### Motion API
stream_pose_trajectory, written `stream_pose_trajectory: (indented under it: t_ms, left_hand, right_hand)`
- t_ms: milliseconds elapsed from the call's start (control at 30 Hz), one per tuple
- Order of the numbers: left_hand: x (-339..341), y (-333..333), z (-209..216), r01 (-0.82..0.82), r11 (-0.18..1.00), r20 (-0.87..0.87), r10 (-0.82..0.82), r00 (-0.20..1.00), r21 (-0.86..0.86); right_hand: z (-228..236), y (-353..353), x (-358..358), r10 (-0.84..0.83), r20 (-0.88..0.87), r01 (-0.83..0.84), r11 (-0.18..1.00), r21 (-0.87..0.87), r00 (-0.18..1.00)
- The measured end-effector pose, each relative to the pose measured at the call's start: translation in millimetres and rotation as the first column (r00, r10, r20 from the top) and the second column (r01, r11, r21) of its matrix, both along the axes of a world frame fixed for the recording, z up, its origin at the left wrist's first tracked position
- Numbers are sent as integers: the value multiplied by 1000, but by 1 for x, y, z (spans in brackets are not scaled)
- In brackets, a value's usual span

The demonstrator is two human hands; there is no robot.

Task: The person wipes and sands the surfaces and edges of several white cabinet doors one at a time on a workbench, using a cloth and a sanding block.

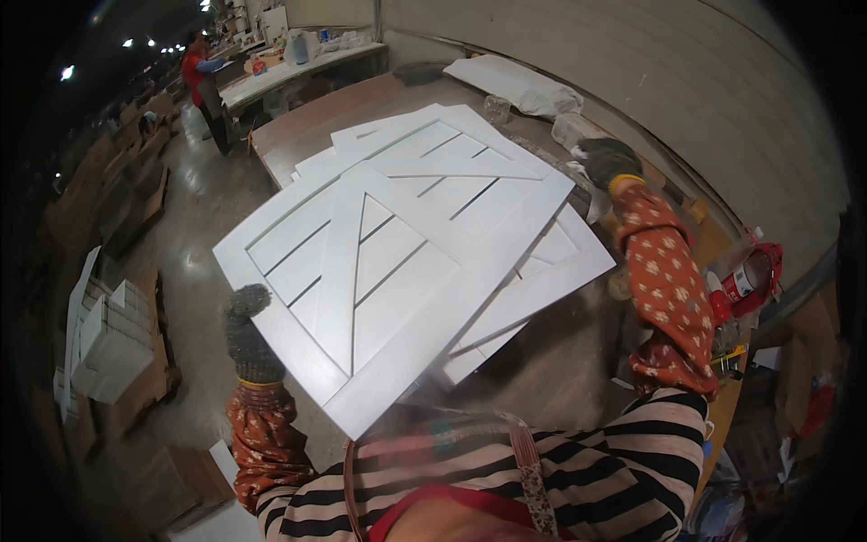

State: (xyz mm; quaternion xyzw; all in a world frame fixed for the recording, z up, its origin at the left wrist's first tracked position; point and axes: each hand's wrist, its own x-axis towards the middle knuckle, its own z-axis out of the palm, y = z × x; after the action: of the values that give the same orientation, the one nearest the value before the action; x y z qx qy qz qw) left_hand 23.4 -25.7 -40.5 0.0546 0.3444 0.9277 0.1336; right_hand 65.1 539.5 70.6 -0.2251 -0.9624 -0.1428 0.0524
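You are holding a white panel (397, 262) with raised slats and a diagonal cross brace, tilted above the brown surface (316, 117). Your left hand (248, 330), in a dark knit glove, has its grip closed on the panel's near-left edge. Your right hand (607, 163), also gloved, grips the far-right corner; you cannot tell how its fingers wrap there. Beneath the panel lie more white panels (551, 262), stacked askew on the surface, their corners poking out at the right and at the far end. A white bag (519, 86) lies at the far edge of the surface. A red container (754, 275) with a white label sits to your right. To your left, white blocks (113, 339) are stacked on the floor (194, 208), which lies open toward another person (203, 81) in red standing well apart.
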Motion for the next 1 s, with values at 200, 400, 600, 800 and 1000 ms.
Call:
stream_pose_trajectory:
  t_ms: [200,400,600,800,1000]
  left_hand:
    - [-114,-45,11,302,951,-629,-197,752,63]
    - [-156,-51,87,-34,988,-925,-128,357,-150]
    - [-98,-24,165,-653,482,-791,-158,591,-584]
    - [-116,-63,77,-995,16,-698,-712,-80,97]
    - [-75,-9,71,-927,326,-781,-622,-60,-188]
  right_hand:
    - [3,16,12,176,-533,-305,938,-163,827]
    - [30,-8,16,290,-606,-522,816,-248,741]
    - [37,-26,45,201,-699,-697,457,-553,686]
    - [-16,-30,69,422,-253,-303,865,400,871]
    - [-20,-12,68,360,-109,-353,932,80,927]
